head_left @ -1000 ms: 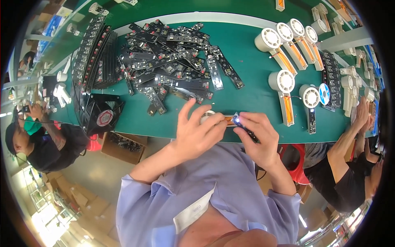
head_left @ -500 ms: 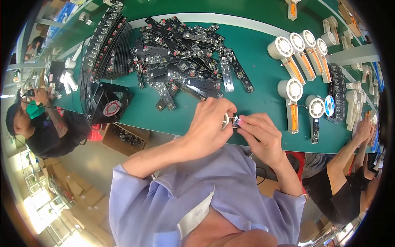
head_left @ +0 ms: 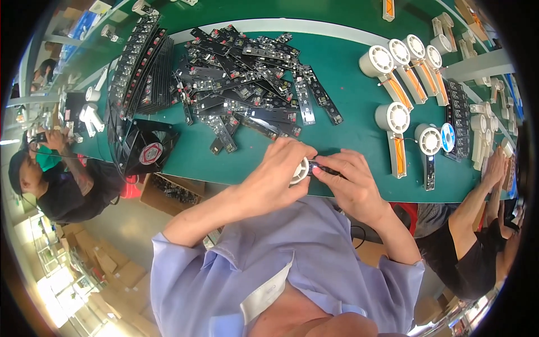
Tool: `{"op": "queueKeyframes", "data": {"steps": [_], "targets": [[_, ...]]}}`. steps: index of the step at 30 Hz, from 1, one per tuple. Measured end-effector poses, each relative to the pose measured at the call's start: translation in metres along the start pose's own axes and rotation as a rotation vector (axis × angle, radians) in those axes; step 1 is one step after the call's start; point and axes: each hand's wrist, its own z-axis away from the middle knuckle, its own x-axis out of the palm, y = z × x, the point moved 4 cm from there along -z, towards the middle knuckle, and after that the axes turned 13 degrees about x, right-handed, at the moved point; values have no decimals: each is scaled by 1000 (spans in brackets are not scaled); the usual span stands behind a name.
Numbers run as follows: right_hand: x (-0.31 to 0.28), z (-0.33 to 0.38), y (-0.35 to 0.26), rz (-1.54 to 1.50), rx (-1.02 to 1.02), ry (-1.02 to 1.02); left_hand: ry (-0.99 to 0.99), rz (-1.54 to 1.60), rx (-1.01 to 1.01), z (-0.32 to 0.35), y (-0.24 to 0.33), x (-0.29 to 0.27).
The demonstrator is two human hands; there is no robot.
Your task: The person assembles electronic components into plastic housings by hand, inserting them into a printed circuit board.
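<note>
1. Left hand [head_left: 275,171]: thumb and fingers curled, small gap, gripping the white fan [head_left: 300,171] by its round head; grille peeks out between thumb and index finger.
2. Right hand [head_left: 359,185]: thumb and fingertips pinched, nearly closed, on a dark board [head_left: 331,170]; its left end sits right beside the white fan.
3. White fan and board: between the two sets of fingertips, near the front edge of the green bench [head_left: 348,137].
4. Hidden: most of the white fan's head behind left fingers; its handle and the board mostly behind right fingers. Can't tell if board sits inside handle.
5. Beyond left fingers: board pile [head_left: 241,81]. Left of them: board stack [head_left: 137,73], black fan [head_left: 147,149].
6. Right of right fingers: more white fans [head_left: 393,119], orange strips in several handles; co-worker's hands [head_left: 494,168] farther right, partly hidden, action unclear.
7. Labels: red-and-silver round one on black fan, blue-and-white disc [head_left: 447,137] right of right fingers; print too small to read.
</note>
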Motion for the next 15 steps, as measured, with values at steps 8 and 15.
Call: {"op": "queueKeyframes", "data": {"steps": [8, 15], "targets": [[0, -2, -7, 74, 0, -24, -10, -62, 58, -3, -4, 2], [-5, -4, 11, -57, 109, 41, -23, -181, 128, -3, 1, 1]]}}
